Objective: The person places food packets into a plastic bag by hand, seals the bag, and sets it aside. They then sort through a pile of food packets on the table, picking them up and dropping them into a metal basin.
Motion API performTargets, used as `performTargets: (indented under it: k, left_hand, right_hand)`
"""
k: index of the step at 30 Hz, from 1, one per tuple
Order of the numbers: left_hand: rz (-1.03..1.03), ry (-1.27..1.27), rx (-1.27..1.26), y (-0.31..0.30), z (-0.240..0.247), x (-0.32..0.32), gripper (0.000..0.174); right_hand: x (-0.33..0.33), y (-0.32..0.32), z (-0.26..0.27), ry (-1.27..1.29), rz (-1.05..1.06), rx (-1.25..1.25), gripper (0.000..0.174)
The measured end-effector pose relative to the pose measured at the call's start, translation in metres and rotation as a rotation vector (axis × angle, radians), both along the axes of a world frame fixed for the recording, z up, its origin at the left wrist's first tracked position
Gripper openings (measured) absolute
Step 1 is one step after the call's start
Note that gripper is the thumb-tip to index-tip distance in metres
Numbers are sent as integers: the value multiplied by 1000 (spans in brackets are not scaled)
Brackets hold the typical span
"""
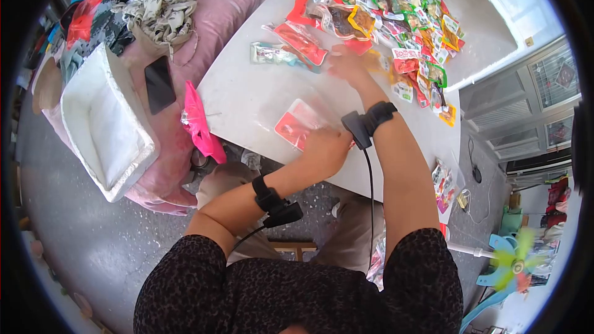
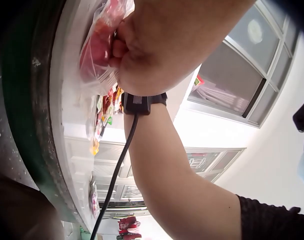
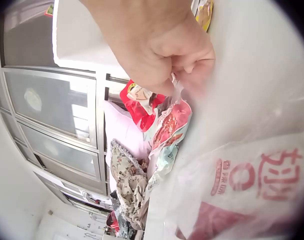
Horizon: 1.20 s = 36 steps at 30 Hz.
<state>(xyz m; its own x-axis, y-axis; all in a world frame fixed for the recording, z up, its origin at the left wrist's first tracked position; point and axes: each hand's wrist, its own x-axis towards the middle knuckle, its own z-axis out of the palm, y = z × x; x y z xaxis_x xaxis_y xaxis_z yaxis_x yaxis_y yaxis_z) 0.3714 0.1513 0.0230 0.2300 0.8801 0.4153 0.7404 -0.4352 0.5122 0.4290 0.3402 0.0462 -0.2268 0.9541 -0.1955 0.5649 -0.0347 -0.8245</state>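
My left hand grips the edge of a clear plastic bag with red print at the table's near side. Reddish contents show through the film beside the curled fingers in the left wrist view. Farther across the table, my right hand is blurred, close to the end of a red snack packet. In the right wrist view its fingers bend down by that packet's whitish corner; I cannot tell whether they pinch it. A pale blue packet lies beside the red one, and a larger red-edged packet lies behind.
A big pile of colourful snack packets spills from a white foam box at the right. Left of the white table are a pink bag, a phone and a white foam tray. A small fan stands lower right.
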Motion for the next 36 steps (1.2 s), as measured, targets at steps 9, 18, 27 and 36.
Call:
performTargets:
  k: [9, 18, 27, 36]
  left_hand:
    - [2, 48, -66, 0, 0, -3, 16]
    - [-27, 52, -73, 0, 5, -3, 11]
    - [2, -57, -51, -9, 8, -2, 17]
    - [80, -252, -211, -13, 12, -1, 14]
  right_hand:
    - [-13, 36, -38, -148, -108, 306, 19]
    - [73, -53, -3, 351, -309, 271, 6]
    - [164, -201, -11, 571, -522, 466, 13]
    - [153, -241, -32, 691, -474, 423, 13]
